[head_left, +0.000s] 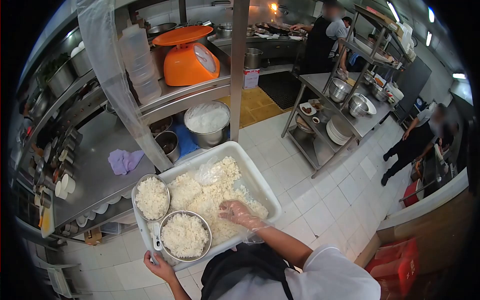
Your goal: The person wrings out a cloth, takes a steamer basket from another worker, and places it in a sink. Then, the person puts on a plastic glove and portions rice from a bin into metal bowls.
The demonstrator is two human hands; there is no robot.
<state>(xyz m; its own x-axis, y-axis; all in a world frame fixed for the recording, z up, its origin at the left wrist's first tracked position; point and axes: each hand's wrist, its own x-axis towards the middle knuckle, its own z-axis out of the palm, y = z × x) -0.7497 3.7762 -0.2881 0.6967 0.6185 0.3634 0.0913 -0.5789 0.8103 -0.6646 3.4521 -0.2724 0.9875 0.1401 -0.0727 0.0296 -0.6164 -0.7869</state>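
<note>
A large white plastic tub (262, 180) holds a broad heap of cooked rice (200, 200). My right hand (239, 212), in a clear plastic glove, rests on the rice at the tub's near right side, fingers stretched leftward and nothing visible in them. At the near left corner, my bare left hand (162, 268) is closed on the tub's rim. Two metal bowls stand in the tub's left part, both filled with rice: a nearer bowl (210, 239) and a farther bowl (168, 202). Clear plastic (209, 172) lies crumpled on the rice at the back.
An orange scale (192, 64) stands on the shelf beyond the tub, above a pot of white powder (207, 125). A purple cloth (125, 161) lies on the left counter. A steel post (239, 75) rises behind. Co-workers stand farther off, one person (325, 40) near the stove.
</note>
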